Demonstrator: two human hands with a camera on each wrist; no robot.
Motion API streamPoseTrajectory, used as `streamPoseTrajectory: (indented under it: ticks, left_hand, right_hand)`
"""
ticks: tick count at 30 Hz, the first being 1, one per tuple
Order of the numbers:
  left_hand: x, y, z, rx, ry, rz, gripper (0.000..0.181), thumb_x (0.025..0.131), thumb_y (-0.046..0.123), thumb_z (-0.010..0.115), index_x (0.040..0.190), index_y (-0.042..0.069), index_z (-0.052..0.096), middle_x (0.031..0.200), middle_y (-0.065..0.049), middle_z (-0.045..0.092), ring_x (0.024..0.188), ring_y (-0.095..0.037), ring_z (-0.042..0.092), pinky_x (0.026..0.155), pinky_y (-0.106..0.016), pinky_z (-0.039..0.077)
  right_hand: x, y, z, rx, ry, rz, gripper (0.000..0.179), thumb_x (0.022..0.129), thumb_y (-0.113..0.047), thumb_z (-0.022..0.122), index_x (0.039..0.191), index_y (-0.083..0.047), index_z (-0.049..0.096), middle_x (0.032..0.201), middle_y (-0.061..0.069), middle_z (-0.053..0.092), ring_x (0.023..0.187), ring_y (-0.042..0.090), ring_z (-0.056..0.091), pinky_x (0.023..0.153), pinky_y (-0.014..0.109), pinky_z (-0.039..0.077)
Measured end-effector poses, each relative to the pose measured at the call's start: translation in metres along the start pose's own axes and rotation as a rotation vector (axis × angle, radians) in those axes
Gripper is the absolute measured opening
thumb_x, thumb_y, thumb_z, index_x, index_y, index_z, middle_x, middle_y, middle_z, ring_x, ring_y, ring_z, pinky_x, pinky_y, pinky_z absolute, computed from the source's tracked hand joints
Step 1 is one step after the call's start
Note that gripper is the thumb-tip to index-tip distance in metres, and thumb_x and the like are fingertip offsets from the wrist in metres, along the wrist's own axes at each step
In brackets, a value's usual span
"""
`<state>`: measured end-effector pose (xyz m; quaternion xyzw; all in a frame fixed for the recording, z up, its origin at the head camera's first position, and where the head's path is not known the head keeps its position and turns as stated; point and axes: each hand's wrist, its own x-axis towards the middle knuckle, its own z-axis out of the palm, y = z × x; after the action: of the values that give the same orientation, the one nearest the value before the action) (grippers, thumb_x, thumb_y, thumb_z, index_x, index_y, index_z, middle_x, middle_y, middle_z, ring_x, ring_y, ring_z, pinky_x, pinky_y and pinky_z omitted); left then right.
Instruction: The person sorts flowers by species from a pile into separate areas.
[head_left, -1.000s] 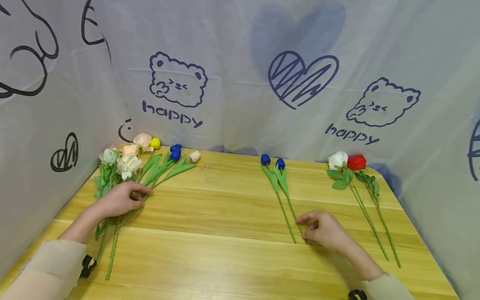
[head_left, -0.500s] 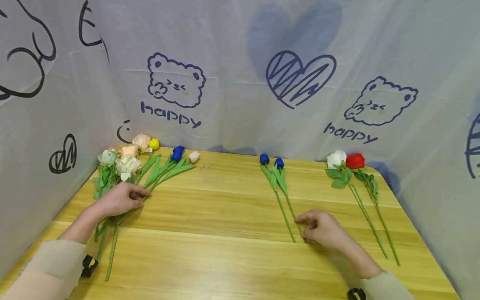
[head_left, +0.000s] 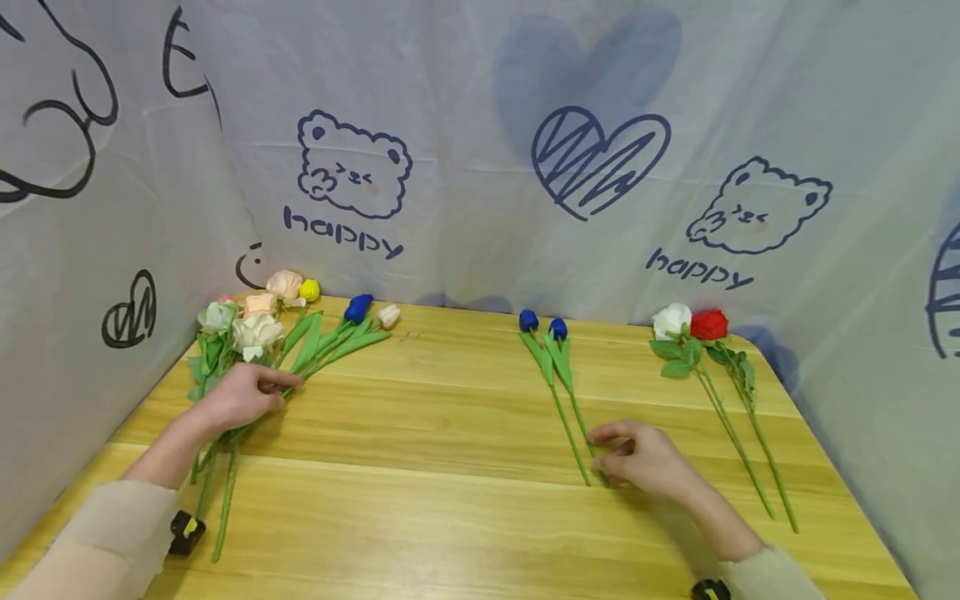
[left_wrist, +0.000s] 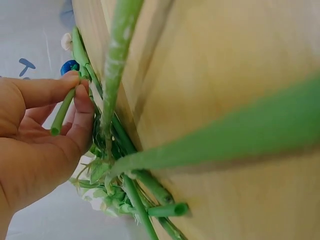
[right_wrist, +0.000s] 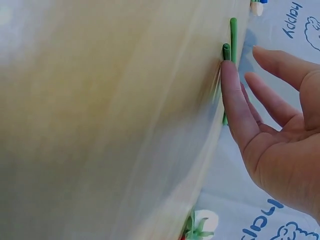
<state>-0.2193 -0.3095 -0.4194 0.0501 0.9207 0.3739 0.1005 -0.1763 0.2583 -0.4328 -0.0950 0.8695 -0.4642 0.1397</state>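
Hands: pinching slim green plastic stem (left_wrist: 61, 117), seemingly of blue artificial tulip (head_left: 359, 309), at left with left hand (head_left: 238, 398); holding right hand (head_left: 647, 458) loosely wide beside slender green-stemmed blue tulip (head_left: 558, 329), right of centre, perhaps touching. Possibly risking dragging crossed neighbouring stems (head_left: 226, 507) through tangling. Pointing bloom-first far-right at left, far-left at right; running lengthwise diagonally.

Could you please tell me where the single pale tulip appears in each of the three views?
Head: the pale tulip is left of centre near the table's back edge, at the flower bunch's right end.
Left wrist: upper left, above the left hand.
Right wrist: apparently the small pale bloom at the top edge, right of centre.
Shared landmark: the blue tulip beside it.
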Motion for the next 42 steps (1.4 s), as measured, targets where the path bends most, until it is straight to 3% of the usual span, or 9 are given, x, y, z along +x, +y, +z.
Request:
streamPoseTrajectory:
  ticks: [7, 10, 14, 22, 27, 29, 34, 39, 42]
  left_hand:
    - [0.0, 0.003, 0.001, -0.092, 0.026, -0.058, 0.044, 0.098, -0.002, 0.059, 0.141, -0.006, 0.06, 0.134, -0.034, 0.058, 0.108, -0.034, 0.06, 0.073, -0.032, 0.051]
    - [0.0, 0.006, 0.002, -0.142, 0.033, -0.074, 0.044, 0.1, 0.002, 0.061, 0.144, -0.003, 0.059, 0.137, -0.033, 0.058, 0.116, -0.039, 0.059, 0.089, -0.045, 0.056]
    - [0.001, 0.012, 0.003, -0.201, 0.037, -0.077, 0.046, 0.103, 0.008, 0.062, 0.148, 0.001, 0.056, 0.142, -0.029, 0.057, 0.126, -0.045, 0.056, 0.105, -0.06, 0.047]
    - [0.008, 0.033, 0.015, -0.431, 0.031, -0.037, 0.052, 0.105, 0.008, 0.059, 0.155, 0.001, 0.046, 0.159, -0.024, 0.042, 0.146, -0.044, 0.039, 0.109, -0.041, 0.049]
    - [0.015, 0.048, 0.031, -0.657, 0.02, -0.046, 0.056, 0.106, 0.006, 0.057, 0.158, -0.001, 0.038, 0.166, -0.02, 0.031, 0.152, -0.038, 0.031, 0.11, -0.03, 0.046]
    - [0.019, 0.055, 0.039, -0.756, 0.01, -0.044, 0.057, 0.106, 0.004, 0.055, 0.159, -0.002, 0.035, 0.168, -0.02, 0.027, 0.153, -0.036, 0.027, 0.107, -0.024, 0.047]
    - [0.029, 0.075, 0.059, -0.905, 0.003, -0.02, 0.057, 0.106, -0.002, 0.052, 0.16, -0.003, 0.033, 0.164, -0.021, 0.028, 0.145, -0.028, 0.035, 0.102, -0.022, 0.048]
    - [0.041, 0.094, 0.079, -0.946, 0.026, 0.01, 0.056, 0.103, -0.004, 0.055, 0.157, -0.006, 0.038, 0.153, -0.015, 0.047, 0.123, -0.013, 0.051, 0.092, -0.02, 0.051]
    - [0.048, 0.105, 0.091, -0.952, 0.041, 0.029, 0.054, 0.102, -0.006, 0.057, 0.154, -0.006, 0.043, 0.154, -0.017, 0.05, 0.111, -0.007, 0.058, 0.089, -0.019, 0.053]
  right_hand:
    - [0.0, -0.002, 0.001, 0.059, 0.06, 0.061, 0.04, 0.093, -0.005, 0.074, 0.131, 0.004, 0.067, 0.126, 0.022, 0.068, 0.088, 0.024, 0.071, 0.071, 0.035, 0.063]
    - [0.001, -0.001, 0.001, 0.077, 0.085, 0.078, 0.038, 0.095, -0.007, 0.073, 0.131, 0.002, 0.067, 0.121, 0.019, 0.07, 0.091, 0.024, 0.071, 0.073, 0.035, 0.063]
    - [0.001, -0.003, 0.002, 0.087, 0.098, 0.082, 0.038, 0.096, -0.009, 0.073, 0.132, 0.001, 0.067, 0.115, 0.017, 0.072, 0.09, 0.025, 0.071, 0.073, 0.036, 0.063]
    - [0.005, -0.015, 0.011, 0.099, 0.15, 0.021, 0.04, 0.099, -0.018, 0.073, 0.135, -0.003, 0.066, 0.111, 0.018, 0.073, 0.084, 0.028, 0.073, 0.074, 0.036, 0.062]
    - [0.013, -0.029, 0.027, 0.159, 0.214, -0.09, 0.038, 0.099, -0.015, 0.072, 0.135, -0.003, 0.066, 0.126, 0.019, 0.067, 0.092, 0.033, 0.074, 0.079, 0.039, 0.063]
    - [0.017, -0.035, 0.034, 0.211, 0.228, -0.132, 0.036, 0.1, -0.012, 0.071, 0.134, -0.002, 0.067, 0.132, 0.019, 0.063, 0.096, 0.029, 0.073, 0.081, 0.041, 0.063]
    - [0.029, -0.05, 0.054, 0.34, 0.209, -0.199, 0.033, 0.1, -0.006, 0.07, 0.131, 0.002, 0.067, 0.136, 0.018, 0.058, 0.099, 0.015, 0.07, 0.083, 0.046, 0.062]
    - [0.04, -0.062, 0.073, 0.387, 0.157, -0.235, 0.033, 0.1, -0.005, 0.07, 0.131, 0.003, 0.067, 0.134, 0.018, 0.059, 0.1, 0.018, 0.07, 0.084, 0.05, 0.062]
    - [0.046, -0.069, 0.084, 0.388, 0.124, -0.236, 0.032, 0.1, -0.006, 0.07, 0.131, 0.001, 0.068, 0.133, 0.017, 0.061, 0.1, 0.021, 0.07, 0.084, 0.05, 0.062]
